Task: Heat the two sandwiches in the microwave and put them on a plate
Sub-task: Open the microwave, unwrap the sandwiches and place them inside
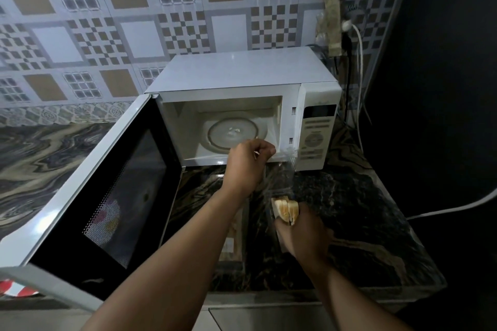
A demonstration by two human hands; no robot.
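The white microwave [242, 72] stands on the counter with its door [107, 196] swung wide open to the left. Its glass turntable [232, 133] is bare. In front of the opening, my left hand [247, 164] pinches the top of a clear plastic bag [279, 177] that hangs down toward my right hand. Lower and nearer to me, my right hand [304, 239] grips the sandwiches [286, 211], a stack of pale bread slices held on edge at the bag's lower end.
A dark marbled counter [363, 223] runs under the microwave, its front edge near me. A flat packet [232, 239] lies on it below my left forearm. White and black cables [359, 67] hang at the right wall. A red-and-white object [13, 287] shows at the lower left.
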